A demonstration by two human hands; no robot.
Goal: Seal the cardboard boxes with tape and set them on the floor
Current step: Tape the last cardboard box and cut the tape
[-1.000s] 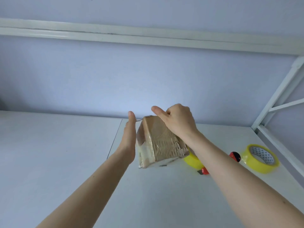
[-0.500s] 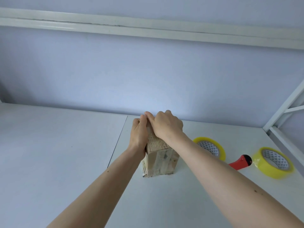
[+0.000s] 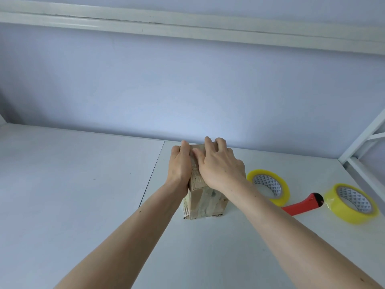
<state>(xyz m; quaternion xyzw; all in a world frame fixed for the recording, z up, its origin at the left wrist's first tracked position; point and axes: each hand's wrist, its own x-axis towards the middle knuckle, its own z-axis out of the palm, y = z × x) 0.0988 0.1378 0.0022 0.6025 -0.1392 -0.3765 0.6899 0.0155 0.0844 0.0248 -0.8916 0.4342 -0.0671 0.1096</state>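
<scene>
Head view: small cardboard box (image 3: 205, 202) upright on the white tabletop (image 3: 83, 195), near the middle, just right of the seam between the two panels. Worn and creased, glossy with clear tape already wrapped over the near face. Left hand (image 3: 180, 165) flat against the left upper side, fingers straight and together, pressing. Right hand (image 3: 219, 163) draped over the top, fingers curled past the far edge, thumb laid along the top face, gripping. Top flaps hidden under the palms, so how well closed, cannot tell.

To the right, well apart from the box: one yellow tape roll (image 3: 268, 186) lying flat, a red utility knife (image 3: 302, 204) just beside it, and a second yellow tape roll (image 3: 352, 203) further right, touching the knife's black tip or nearly so.

Likely light and probably empty, judging by size; walls soft and already crumpled, prone to buckling under a hard squeeze; taped faces slick. Best taken by two opposite sides near the corners, where the card is stiffest.
</scene>
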